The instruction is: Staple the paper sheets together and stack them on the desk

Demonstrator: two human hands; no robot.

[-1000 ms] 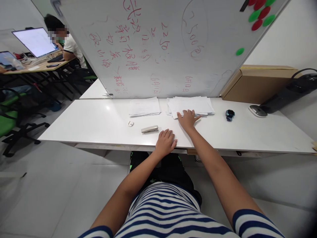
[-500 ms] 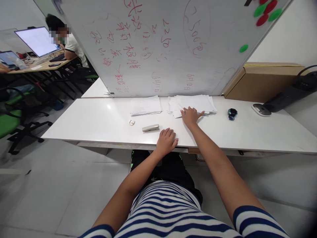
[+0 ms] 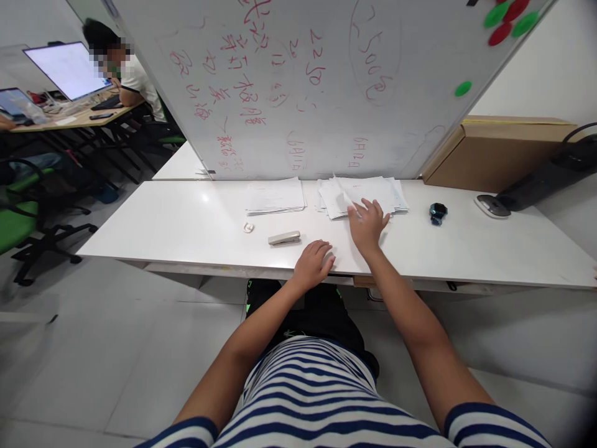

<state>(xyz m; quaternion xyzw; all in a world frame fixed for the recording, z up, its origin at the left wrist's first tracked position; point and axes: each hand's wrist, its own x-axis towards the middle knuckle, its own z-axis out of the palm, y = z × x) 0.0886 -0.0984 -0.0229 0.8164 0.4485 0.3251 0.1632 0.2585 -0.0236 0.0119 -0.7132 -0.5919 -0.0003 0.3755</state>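
My right hand [image 3: 368,223] reaches over the near edge of the right-hand stack of white papers [image 3: 377,190] on the white table [image 3: 186,224]. Its thumb and fingers pinch the top sheet [image 3: 346,198], whose near-left corner curls up off the stack. My left hand [image 3: 313,262] rests palm down at the table's front edge with its fingers loosely bent and nothing in it. A grey stapler [image 3: 284,238] lies just to its left. A second paper stack [image 3: 275,195] lies further left.
A small white object [image 3: 249,228] lies left of the stapler and a dark smartwatch [image 3: 436,213] right of the papers. A whiteboard [image 3: 303,81] leans behind the table. A cardboard box [image 3: 494,155] and a black device [image 3: 541,177] stand at the right. Another person [image 3: 125,74] sits at a far desk.
My right hand has slid a little toward me and to the right, and the top sheet's corner has lifted off the stack. My left hand has stayed put.
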